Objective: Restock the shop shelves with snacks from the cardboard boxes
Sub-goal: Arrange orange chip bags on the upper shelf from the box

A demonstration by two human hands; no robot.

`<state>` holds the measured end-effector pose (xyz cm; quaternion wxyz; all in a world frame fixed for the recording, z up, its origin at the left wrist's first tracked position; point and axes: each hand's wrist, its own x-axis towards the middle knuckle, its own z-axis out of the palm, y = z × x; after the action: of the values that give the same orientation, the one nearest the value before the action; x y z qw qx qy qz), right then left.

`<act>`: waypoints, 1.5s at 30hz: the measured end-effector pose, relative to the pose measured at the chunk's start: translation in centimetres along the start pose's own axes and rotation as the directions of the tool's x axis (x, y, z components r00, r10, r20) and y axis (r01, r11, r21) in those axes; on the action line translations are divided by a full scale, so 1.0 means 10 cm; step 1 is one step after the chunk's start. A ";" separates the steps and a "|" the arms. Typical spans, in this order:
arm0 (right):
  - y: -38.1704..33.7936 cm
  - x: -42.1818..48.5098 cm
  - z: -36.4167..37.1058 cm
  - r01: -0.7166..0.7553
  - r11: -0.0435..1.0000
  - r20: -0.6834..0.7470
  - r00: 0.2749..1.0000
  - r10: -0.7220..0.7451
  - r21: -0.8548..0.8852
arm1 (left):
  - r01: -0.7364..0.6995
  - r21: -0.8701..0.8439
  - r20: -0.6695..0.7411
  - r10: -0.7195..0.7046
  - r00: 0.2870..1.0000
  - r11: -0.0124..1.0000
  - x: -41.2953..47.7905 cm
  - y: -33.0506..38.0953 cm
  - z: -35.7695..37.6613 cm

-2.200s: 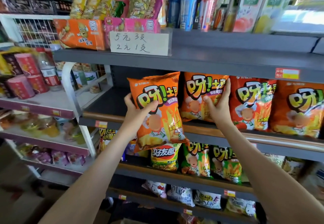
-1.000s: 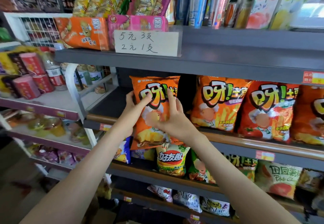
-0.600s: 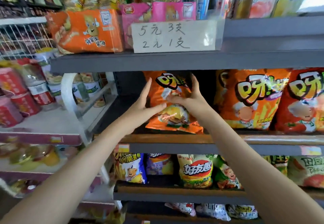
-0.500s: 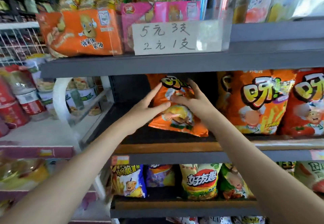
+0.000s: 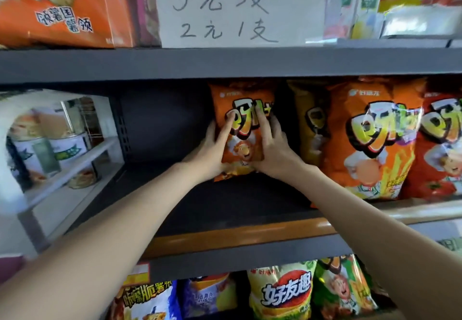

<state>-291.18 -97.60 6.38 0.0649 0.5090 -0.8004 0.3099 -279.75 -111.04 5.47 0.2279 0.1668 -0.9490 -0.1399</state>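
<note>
An orange snack bag (image 5: 243, 97), printed with yellow characters and a cartoon chef, is stood upright at the back of the dark shelf (image 5: 225, 209).

You face a dark grey metal shelf (image 5: 225, 62) with an orange front strip (image 5: 237, 238). A white rack (image 5: 62, 207) stands just left, in bright light.
</note>
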 end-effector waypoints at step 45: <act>0.06 0.30 0.35 0.085 0.971 0.036 0.996 -0.079 -0.225 | -0.044 -0.449 -0.058 0.020 0.998 0.892 0.20 -0.36 0.24</act>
<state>-292.39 -101.68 4.60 0.1247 0.5350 -0.8096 0.2068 -281.65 -114.55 2.94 0.2871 0.0973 -0.8873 -0.3476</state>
